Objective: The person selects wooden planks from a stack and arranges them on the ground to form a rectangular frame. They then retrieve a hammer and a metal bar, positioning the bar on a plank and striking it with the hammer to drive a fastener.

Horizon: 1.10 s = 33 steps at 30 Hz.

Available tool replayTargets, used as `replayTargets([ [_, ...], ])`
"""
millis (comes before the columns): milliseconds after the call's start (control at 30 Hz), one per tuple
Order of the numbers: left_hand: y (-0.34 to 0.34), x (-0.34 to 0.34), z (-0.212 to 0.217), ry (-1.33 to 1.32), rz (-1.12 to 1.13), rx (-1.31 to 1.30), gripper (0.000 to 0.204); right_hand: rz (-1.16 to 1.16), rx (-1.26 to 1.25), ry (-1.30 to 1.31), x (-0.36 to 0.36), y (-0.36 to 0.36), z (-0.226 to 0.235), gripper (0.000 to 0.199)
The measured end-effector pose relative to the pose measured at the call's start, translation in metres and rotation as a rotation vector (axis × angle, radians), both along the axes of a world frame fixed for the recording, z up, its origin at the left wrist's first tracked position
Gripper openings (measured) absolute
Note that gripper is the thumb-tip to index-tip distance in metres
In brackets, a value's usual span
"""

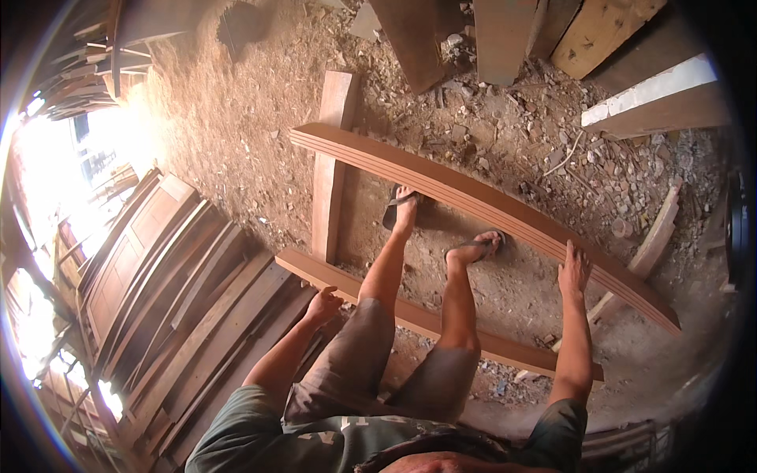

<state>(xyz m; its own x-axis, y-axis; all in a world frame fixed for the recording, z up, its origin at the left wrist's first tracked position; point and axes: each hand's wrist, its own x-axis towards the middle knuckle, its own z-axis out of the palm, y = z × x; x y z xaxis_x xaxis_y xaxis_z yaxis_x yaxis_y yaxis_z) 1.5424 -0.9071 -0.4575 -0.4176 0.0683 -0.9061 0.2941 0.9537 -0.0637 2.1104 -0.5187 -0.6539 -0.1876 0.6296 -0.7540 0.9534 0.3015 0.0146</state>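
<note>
R hand (574, 272) — on grvd wood beam (473, 195).

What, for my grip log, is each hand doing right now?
Left hand: partly curled by the plain brown wooden beam; grip unclear.
Right hand: open, resting on the long grooved brown wooden beam.

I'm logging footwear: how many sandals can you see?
2: one dark sandal on the left foot, close to the grooved beam, and another on the right foot. Any others amid the rubble could be hidden.

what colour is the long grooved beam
The grooved beam is reddish brown, best seen in the head view.
</note>
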Motion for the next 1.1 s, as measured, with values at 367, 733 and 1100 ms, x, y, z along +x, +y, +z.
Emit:
replayTargets([
  [367, 0.108, 0.095, 0.103, -0.151, 0.148, 0.294, 0.065, -0.482, -0.134, 0.307, -0.138, -0.016, 0.13, 0.07],
  [733, -0.022, 0.083, 0.216, -0.049, 0.314, 0.275, 0.056, -0.334, -0.186, 0.774, -0.249, 0.01, 0.327, 0.055],
  [1100, -0.101, 0.059, 0.196, -0.057, 0.574, 0.428, 0.06, -0.517, -0.071, 0.053, 0.023, -0.086, 0.269, 0.035],
])
